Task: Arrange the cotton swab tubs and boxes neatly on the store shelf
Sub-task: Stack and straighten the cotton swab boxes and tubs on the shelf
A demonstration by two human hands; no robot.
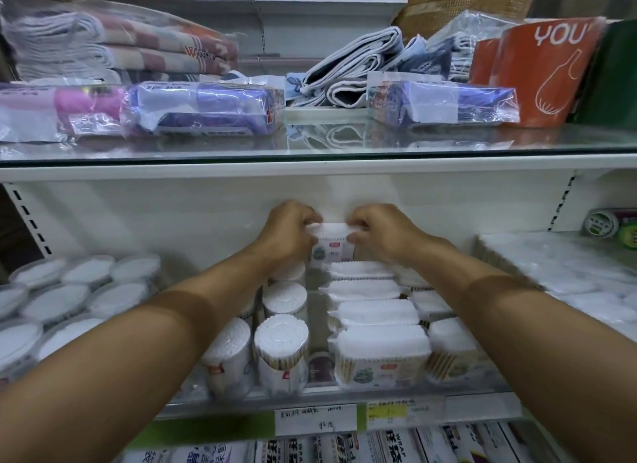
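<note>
At the centre of the frame we held one swab box [331, 243] with both hands, at the far end of the row of boxes [374, 316] that ran toward the lower middle. Our left hand [287, 233] had its fingers curled over the left top corner of the box, and our right hand [382, 231] was curled over the right top corner, so each hand gripped one end.

To do this step well, we judged that the box should go down straight behind the last box of the row, with its label toward the front like the others. We should keep it upright and press it lightly against its neighbour, so that the row has no gap. The round tubs [281, 342] stood just left of the row, and we should not knock them with the left wrist.

Some things were hard to see. Our hands covered the two ends of the box, and its lower part was hidden, so we could not tell whether it already touched the shelf [317, 399]. The print on the labels was too blurred to read.
</note>
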